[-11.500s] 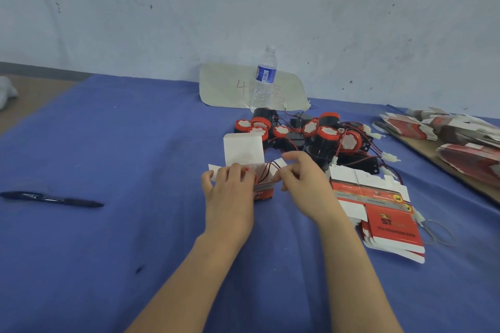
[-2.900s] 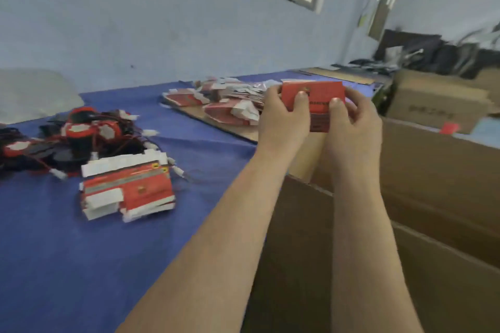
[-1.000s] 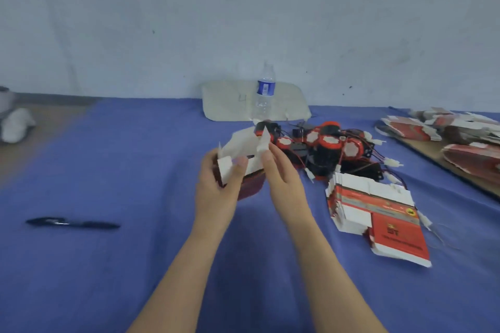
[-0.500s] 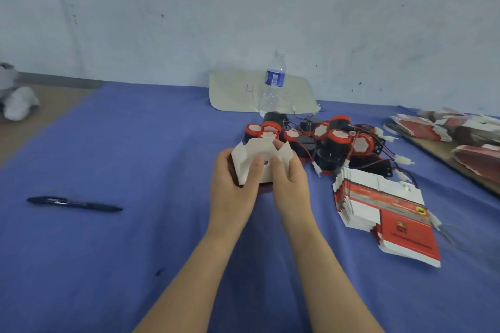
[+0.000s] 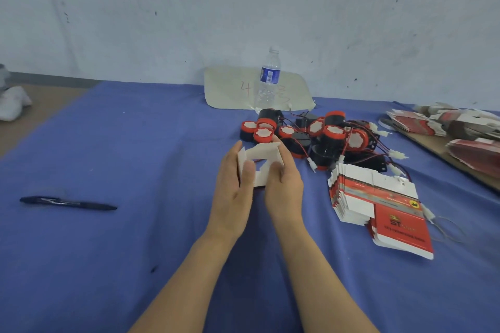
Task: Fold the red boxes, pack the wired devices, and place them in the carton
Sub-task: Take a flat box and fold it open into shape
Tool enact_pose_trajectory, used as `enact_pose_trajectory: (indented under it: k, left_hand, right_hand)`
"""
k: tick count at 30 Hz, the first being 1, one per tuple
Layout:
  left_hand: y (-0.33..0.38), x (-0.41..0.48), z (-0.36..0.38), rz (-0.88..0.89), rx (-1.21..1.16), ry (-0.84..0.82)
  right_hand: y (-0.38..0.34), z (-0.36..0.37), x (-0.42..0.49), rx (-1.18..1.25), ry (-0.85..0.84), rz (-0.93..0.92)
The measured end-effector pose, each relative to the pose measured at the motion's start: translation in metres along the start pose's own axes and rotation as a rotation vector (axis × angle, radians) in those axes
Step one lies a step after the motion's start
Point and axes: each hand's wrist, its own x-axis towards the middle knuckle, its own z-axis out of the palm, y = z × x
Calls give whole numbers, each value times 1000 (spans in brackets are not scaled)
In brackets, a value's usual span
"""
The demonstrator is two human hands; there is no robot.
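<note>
The left hand [image 5: 234,189] and right hand [image 5: 284,188] are each wrapping a curled grip round the half-formed box [image 5: 262,159], low over the desk [image 5: 130,251], just before the wired devices [image 5: 320,134]. Its flaps are standing loose, so uneven squeezing is likely risking a crooked fold or creased wall.

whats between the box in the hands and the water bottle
In the head view, the left end of the wired devices pile lies between the box and the water bottle.

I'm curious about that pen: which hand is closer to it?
Left. The pen lies left of the left hand; the right hand is further right. Both hold the half-folded box.
</note>
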Motion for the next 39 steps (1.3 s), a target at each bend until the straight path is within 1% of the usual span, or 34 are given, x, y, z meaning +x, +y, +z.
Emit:
enact_pose_trajectory:
  k: [2,5,8,10,12,14,17,20,22,25,27,31,34,36,39]
  left_hand:
    - [-1,1,2,-27,-49,32]
    - [-4,4,-1,-15,29,103]
    - [-7,7,-7,-32,37,141]
    - [-7,8,-10,-66,12,168]
    - [-7,8,-11,-84,-13,179]
    - [-7,8,-10,-83,3,161]
    - [-7,6,-6,-62,14,124]
    - [-5,5,-4,-59,17,96]
    - [-6,5,-5,-74,13,95]
    - [-7,9,-11,-107,-11,107]
    - [-4,11,-16,-146,-53,106]
    - [2,13,-26,-296,-339,115]
    - [6,13,-27,-341,-473,109]
    - [7,12,-24,-317,-421,99]
    - [8,9,-22,-250,-286,83]
  right_hand:
    - [-1,0,1,-13,-68,-1]
    - [-3,0,-1,-28,-224,-48]
    - [-6,-3,-4,92,-411,-40]
    - [-7,-5,-3,156,-457,8]
    - [-5,-6,-1,171,-435,35]
    - [-4,-5,-1,78,-393,10]
    - [-2,-3,-2,-44,-285,-36]
    - [0,-2,-3,-48,-212,-58]
    - [-1,-3,-2,17,-262,-48]
    - [-5,-9,-3,153,-465,-4]
    - [-8,-13,-3,198,-565,49]
    - [-12,-21,-2,253,-644,111]
    - [-9,-19,0,65,-578,28]
    - [-8,-14,-1,-37,-495,-27]
    - [-5,-9,-3,-91,-389,-56]
